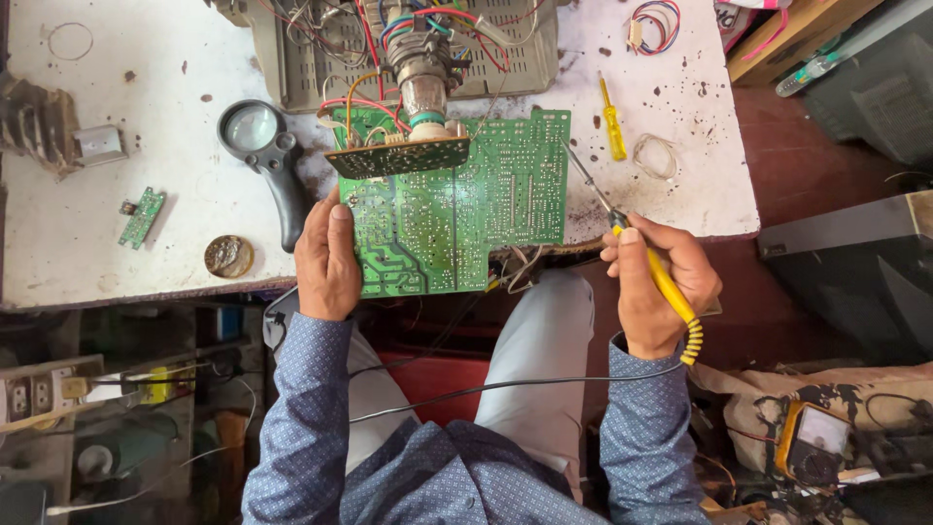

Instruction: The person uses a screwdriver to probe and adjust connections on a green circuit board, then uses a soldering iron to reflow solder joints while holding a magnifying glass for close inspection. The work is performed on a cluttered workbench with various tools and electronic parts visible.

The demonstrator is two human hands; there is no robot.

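Head view, looking down. One large green circuit board at the near edge of a stained white workbench, solder side up. Left hand clamped on the board's left edge, thumb on top. Right hand to the board's right, fingers closed round one yellow soldering iron, tip just off the board's right edge: soldering seemingly unfinished. Left of board: one magnifying glass, one small green board, one round tin. Right of board: one yellow screwdriver.

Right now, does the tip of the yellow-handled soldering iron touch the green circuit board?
No, the yellow-handled soldering iron in the right hand has its tip beyond the right edge of the green circuit board.
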